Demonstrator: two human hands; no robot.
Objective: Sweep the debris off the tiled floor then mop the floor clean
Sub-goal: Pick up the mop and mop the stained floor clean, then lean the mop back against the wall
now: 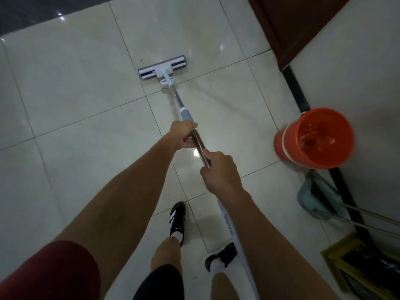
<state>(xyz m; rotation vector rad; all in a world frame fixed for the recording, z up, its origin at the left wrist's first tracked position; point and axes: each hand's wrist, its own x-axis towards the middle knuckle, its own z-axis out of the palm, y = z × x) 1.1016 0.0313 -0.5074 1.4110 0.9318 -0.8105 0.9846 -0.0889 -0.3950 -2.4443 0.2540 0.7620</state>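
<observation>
Head view. Item: flat mop (162, 67), head flat on the pale tiled floor (75, 94), ahead of the feet, astride a grout line. Shaft runs back to the person. Left hand (184, 135): fingers clenched round the shaft just behind the grey collar. Right hand (220, 169): fingers grasping the shaft lower down, near the body. Red bucket (313, 139) stands to the right by the wall; a dustpan (313, 195) lies near it. Advice, as judgement: keep the head flat, press evenly, overlap strokes, work backwards away from wet tiles.
</observation>
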